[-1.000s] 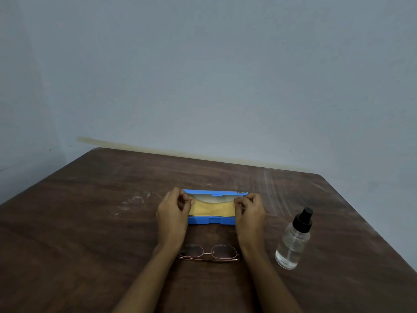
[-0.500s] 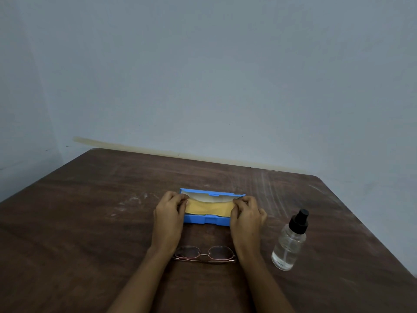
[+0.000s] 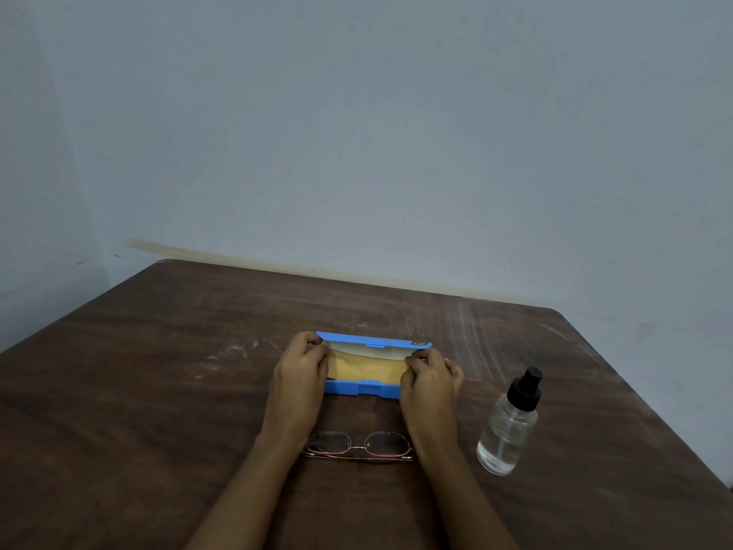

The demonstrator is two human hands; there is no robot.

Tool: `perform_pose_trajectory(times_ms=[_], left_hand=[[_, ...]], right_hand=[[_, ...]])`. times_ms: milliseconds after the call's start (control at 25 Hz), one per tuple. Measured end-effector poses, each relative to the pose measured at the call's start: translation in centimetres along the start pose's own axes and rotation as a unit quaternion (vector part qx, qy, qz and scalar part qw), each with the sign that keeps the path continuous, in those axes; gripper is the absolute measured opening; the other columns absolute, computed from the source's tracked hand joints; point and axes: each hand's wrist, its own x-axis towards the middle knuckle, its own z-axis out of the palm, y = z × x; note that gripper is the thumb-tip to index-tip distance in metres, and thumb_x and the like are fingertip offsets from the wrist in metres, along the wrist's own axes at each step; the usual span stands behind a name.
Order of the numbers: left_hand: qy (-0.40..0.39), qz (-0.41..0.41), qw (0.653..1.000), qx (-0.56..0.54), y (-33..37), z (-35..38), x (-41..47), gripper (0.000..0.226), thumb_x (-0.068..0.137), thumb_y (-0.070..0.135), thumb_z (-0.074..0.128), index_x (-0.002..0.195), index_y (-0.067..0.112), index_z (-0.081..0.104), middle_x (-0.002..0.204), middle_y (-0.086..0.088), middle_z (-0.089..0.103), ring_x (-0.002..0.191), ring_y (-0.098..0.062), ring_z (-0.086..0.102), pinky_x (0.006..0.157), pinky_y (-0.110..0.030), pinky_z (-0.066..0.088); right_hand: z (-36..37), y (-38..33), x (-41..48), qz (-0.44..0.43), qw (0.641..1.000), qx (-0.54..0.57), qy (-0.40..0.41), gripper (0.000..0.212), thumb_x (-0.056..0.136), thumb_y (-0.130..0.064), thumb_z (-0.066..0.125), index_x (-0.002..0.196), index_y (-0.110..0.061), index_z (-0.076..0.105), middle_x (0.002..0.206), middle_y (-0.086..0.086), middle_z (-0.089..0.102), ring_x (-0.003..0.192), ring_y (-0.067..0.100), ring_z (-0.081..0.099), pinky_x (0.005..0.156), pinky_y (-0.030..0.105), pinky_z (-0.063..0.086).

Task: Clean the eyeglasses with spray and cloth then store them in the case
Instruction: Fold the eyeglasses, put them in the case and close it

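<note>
A blue eyeglass case (image 3: 361, 389) lies open in the middle of the table, its lid (image 3: 377, 344) tilted up at the back. A yellow cloth (image 3: 365, 369) fills its inside. My left hand (image 3: 299, 375) grips the case's left end with curled fingers. At the right end, my right hand (image 3: 430, 381) grips the case the same way. Thin pink-rimmed eyeglasses (image 3: 359, 446) lie folded on the table between my forearms, nearer to me than the case. A clear spray bottle (image 3: 509, 424) with a black nozzle stands to the right of my right hand.
The dark wooden table (image 3: 158, 391) has pale scuff marks left of the case and streaks behind the bottle. Its far edge meets a plain grey wall (image 3: 357, 133), and its right edge runs close past the bottle.
Both hands stay on the ends of the case. The lid has opened a little wider, showing more of the yellow cloth. The camera view has shifted slightly.
</note>
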Motion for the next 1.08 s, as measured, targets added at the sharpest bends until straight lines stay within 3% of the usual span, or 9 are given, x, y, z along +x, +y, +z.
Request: perform_pose_trajectory(times_ms=[160,320,560,720,1080], left_hand=[[-0.005,-0.003,1.0,0.007,-0.1,0.1,0.0,0.017,0.079,-0.003,0.062,0.095,-0.003,0.067,0.109,-0.014,0.062,0.096,-0.021,0.061,0.085,-0.022,0.042],[-0.009,-0.009,1.0,0.003,-0.4,0.2,0.0,0.016,0.081,0.002,0.063,0.096,-0.001,0.067,0.11,-0.012,0.06,0.098,-0.02,0.058,0.086,-0.023,0.044],[0.001,-0.004,0.997,0.078,-0.3,-0.1,0.0,0.006,0.075,0.01,0.07,0.08,0.009,0.072,0.103,-0.009,0.063,0.095,-0.023,0.054,0.067,-0.027,0.043],[-0.018,-0.013,0.992,0.124,-0.4,0.0,0.0,0.009,0.075,0.02,0.071,0.08,0.013,0.073,0.113,-0.009,0.061,0.101,-0.025,0.053,0.074,-0.035,0.044],[-0.041,-0.025,0.989,0.141,-1.3,0.5,-0.1,0.019,0.081,0.031,0.064,0.087,0.016,0.074,0.124,-0.006,0.055,0.11,-0.023,0.047,0.08,-0.035,0.041]], right_hand=[[0.2,0.1,0.1,-0.002,0.999,-0.021,-0.034,0.031,0.095,-0.012,0.039,0.121,-0.008,0.056,0.131,0.003,0.049,0.125,0.018,0.035,0.109,0.027,0.01],[0.1,0.1,0.2,-0.002,0.999,-0.026,-0.044,0.029,0.094,-0.012,0.04,0.116,-0.009,0.06,0.131,0.003,0.051,0.12,0.015,0.043,0.11,0.031,0.011],[-0.4,0.0,0.4,-0.002,0.997,-0.031,-0.068,0.029,0.094,-0.011,0.04,0.115,-0.013,0.06,0.131,0.0,0.051,0.111,0.012,0.051,0.108,0.033,0.014],[-0.8,0.4,0.4,-0.017,0.997,-0.015,-0.079,0.032,0.093,-0.007,0.043,0.117,-0.019,0.06,0.132,-0.004,0.052,0.113,0.01,0.049,0.107,0.032,0.016],[-1.3,1.3,0.8,-0.09,0.988,-0.024,-0.121,0.033,0.09,-0.007,0.043,0.104,-0.025,0.066,0.119,-0.012,0.063,0.111,0.004,0.051,0.089,0.025,0.011]])
